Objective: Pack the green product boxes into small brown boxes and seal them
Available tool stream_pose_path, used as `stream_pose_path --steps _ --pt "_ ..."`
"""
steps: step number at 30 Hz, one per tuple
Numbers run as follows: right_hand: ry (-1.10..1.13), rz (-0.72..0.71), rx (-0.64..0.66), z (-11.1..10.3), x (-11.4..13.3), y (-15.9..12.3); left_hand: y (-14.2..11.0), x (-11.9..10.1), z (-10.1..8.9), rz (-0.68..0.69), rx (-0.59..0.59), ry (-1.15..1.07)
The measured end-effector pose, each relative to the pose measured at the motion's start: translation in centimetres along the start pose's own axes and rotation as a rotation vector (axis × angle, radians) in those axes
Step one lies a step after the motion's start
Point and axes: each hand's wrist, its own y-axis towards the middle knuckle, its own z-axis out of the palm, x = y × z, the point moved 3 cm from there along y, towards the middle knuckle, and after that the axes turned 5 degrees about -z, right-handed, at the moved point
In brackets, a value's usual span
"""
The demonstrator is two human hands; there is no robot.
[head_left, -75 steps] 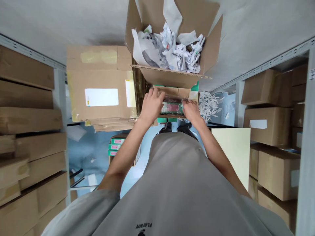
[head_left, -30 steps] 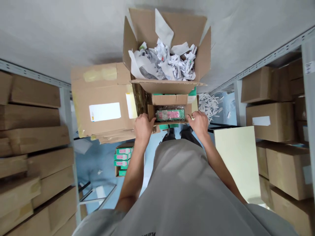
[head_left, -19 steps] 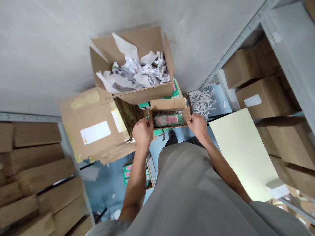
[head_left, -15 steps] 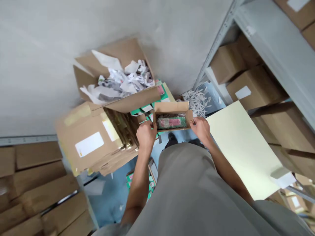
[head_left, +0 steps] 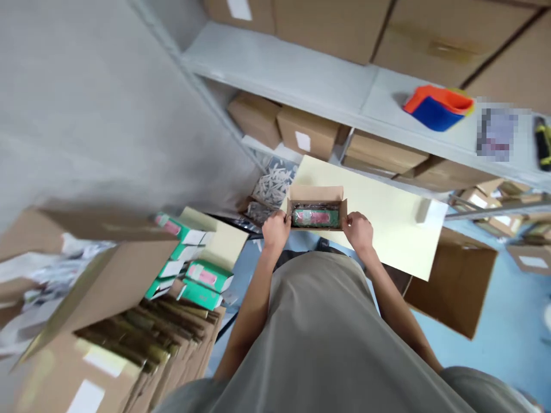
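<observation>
Over the near-left corner of the desk (head_left: pixel 383 212) has swung the open carton (head_left: pixel 317 194), its ends pinched by the curled left hand (head_left: pixel 276 230) and right hand (head_left: pixel 359 231). Should one grip slip, it could tip, spilling the film-wrapped green pack (head_left: pixel 316 218) inside.

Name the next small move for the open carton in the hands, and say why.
Probably ease the open carton down onto the pale tabletop: the left hand and right hand grip its opposite ends, a wrapped green-and-pink pack lies inside, and the tabletop shows right behind it, though any gap between them is hard to judge.
</observation>
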Motion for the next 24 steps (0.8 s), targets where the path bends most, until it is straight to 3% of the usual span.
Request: stream_pose_path --steps 4,8,13,17,20,24 --pt "0.064 0.191 -0.072 -1.7 -6.7 -0.6 2.3 -8.0 3.5 0.158 0.033 0.006" --pt "0.102 0.330 -0.102 -1.8 -11.6 -1.5 2.9 -13.0 6.6 0.274 0.058 0.004" --pt "0.260 0.325 -0.102 -0.5 -14.5 -3.8 2.5 -13.5 9.1 0.347 0.090 -0.068" --pt "0.445 0.136 -0.146 0.8 -14.5 -5.6 1.6 -12.5 10.3 0.579 0.100 -0.244" --pt "0.417 0.035 -0.101 1.8 -14.5 -5.8 1.5 -12.4 11.7 0.692 0.158 -0.266" --pt "0.371 0.161 -0.100 2.8 -16.3 -3.8 3.7 -13.6 13.3 0.640 0.151 -0.276"
